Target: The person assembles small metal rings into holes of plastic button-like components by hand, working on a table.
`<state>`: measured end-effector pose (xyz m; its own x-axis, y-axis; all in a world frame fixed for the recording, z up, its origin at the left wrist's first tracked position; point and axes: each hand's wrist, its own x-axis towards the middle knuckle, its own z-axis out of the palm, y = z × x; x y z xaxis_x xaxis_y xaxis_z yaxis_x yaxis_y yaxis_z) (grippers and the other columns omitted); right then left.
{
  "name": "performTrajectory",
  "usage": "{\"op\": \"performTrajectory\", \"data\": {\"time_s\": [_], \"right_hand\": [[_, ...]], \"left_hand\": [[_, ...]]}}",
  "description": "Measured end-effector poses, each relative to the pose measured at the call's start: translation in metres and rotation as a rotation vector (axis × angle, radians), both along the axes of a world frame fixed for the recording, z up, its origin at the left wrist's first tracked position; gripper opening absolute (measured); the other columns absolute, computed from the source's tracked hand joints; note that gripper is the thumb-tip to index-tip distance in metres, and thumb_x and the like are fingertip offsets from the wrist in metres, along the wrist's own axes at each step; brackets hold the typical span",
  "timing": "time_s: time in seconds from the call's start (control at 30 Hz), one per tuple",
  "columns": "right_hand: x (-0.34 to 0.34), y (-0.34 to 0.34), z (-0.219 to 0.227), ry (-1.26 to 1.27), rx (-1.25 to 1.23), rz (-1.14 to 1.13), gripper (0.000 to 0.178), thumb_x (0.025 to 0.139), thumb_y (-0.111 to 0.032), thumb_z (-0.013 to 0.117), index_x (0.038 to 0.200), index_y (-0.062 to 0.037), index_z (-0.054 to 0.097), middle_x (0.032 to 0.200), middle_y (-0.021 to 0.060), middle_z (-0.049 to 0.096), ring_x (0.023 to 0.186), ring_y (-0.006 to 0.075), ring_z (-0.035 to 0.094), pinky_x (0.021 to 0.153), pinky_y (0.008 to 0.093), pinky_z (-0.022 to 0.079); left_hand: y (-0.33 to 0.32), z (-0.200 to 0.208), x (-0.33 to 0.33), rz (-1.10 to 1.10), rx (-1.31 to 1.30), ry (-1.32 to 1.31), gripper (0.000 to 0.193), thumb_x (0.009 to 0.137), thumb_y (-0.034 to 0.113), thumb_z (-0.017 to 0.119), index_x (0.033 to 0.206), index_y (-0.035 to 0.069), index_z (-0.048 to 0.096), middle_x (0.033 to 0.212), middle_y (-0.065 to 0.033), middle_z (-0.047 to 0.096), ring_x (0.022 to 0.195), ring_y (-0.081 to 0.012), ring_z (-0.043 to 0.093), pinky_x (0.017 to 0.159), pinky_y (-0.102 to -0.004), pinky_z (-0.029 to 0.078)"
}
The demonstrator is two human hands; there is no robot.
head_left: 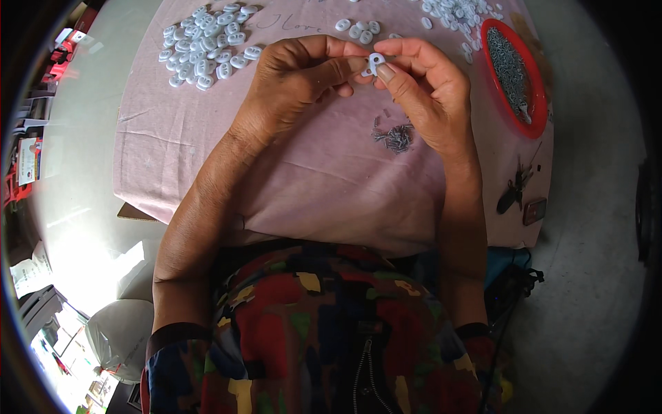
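Note:
Over the far part of the table, my left hand (286, 90) and my right hand (441, 96) meet fingertip to fingertip. Between them is a small white plastic piece (376, 59) with a round hole. My right thumb and forefinger pinch it, while my left thumb and forefinger close on its left side. Whether the left fingers also hold a second tiny part is hidden. Below the hands lies a little heap of small grey metal springs (396, 140). Several white two-holed pieces (358, 30) lie just beyond my fingers.
A pink cloth (310, 186) covers the table. To the left is a large pile of white two-holed pieces (207, 45); smaller white parts (458, 12) are scattered far right. A red bowl (540, 123) holds many grey metal parts. Keys (512, 193) and a small dark device (534, 211) lie near the right edge.

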<state>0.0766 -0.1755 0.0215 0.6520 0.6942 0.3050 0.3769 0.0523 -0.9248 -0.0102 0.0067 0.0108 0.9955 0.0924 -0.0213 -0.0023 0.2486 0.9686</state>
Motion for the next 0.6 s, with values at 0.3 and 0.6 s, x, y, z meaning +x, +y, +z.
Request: {"op": "performTrajectory", "data": {"time_s": [0.3,0.6], "right_hand": [[-0.001,0.002,-0.002,-0.043,0.058,0.008,0.018,0.094,-0.004,0.06,0.11,0.0031,0.063,0.093,0.0084,0.07,0.085,0.0122,0.069,0.063,0.0187,0.047],[-0.006,0.011,-0.013,-0.135,0.049,-0.082,0.022,0.093,-0.001,0.061,0.114,0.0043,0.062,0.093,0.0082,0.07,0.084,0.0115,0.068,0.072,0.0207,0.052]], "left_hand": [[0.0,-0.003,0.001,-0.007,-0.008,-0.016,0.017,0.092,0.016,0.067,0.104,0.004,0.069,0.086,-0.0008,0.07,0.071,-0.0046,0.06,0.062,-0.0185,0.045],[0.0,-0.003,0.0,0.069,-0.103,0.076,0.018,0.092,0.016,0.067,0.103,0.002,0.069,0.085,-0.003,0.071,0.072,-0.0061,0.064,0.06,-0.019,0.045]]}}
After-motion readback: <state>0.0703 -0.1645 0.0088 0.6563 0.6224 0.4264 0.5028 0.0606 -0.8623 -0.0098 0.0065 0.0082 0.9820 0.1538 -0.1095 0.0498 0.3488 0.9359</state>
